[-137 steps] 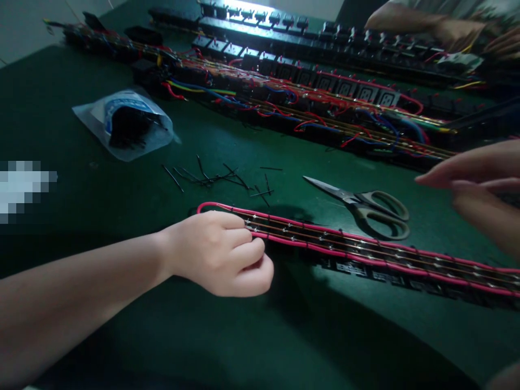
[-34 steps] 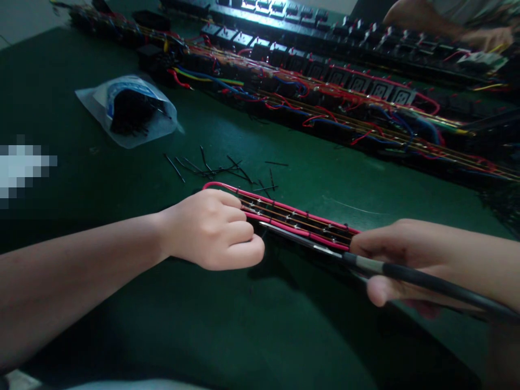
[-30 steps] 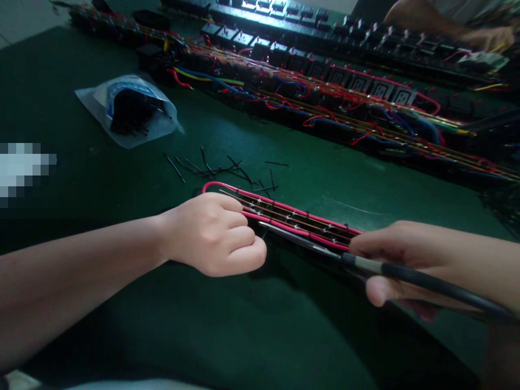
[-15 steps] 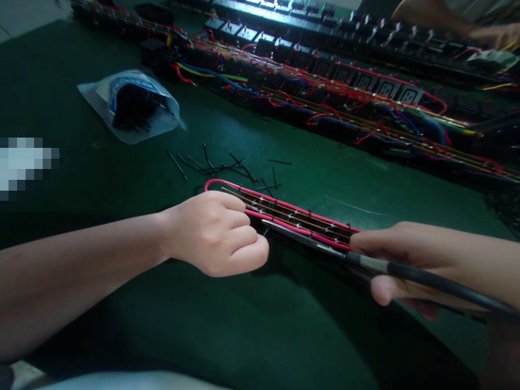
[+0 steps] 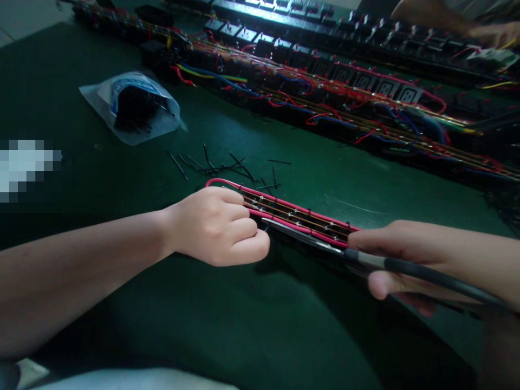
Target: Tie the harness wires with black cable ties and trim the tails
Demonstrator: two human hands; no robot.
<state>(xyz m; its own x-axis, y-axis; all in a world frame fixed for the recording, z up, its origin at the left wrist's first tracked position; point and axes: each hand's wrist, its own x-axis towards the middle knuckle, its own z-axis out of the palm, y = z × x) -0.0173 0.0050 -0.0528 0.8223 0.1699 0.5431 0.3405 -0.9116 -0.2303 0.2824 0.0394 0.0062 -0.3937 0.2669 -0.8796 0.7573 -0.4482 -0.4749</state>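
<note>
A narrow dark strip [image 5: 298, 218] with red insulated wire along both edges and bare brass-coloured rails lies slantwise on the green table. Several black cable ties bind the wire to it. My left hand [image 5: 217, 227] is closed in a fist around its left end; the thumb and the gripped part are hidden. A thin dark end shows beside the little finger. In my right hand [image 5: 400, 246] are long-nose pliers [image 5: 430, 274] with black handles. Their slim silver jaws lie along the strip's near edge, tips close to my left hand.
Loose black cable ties [image 5: 219, 165] lie just beyond the strip. Farther left is an open clear bag [image 5: 140, 108] full of black ties. Long wired socket assemblies [image 5: 309, 81] run across the back. Another person's arm [image 5: 439, 21] is at the upper right.
My left fist has shifted slightly upward. My right hand and the pliers have moved a little up and left; both hands keep their hold.
</note>
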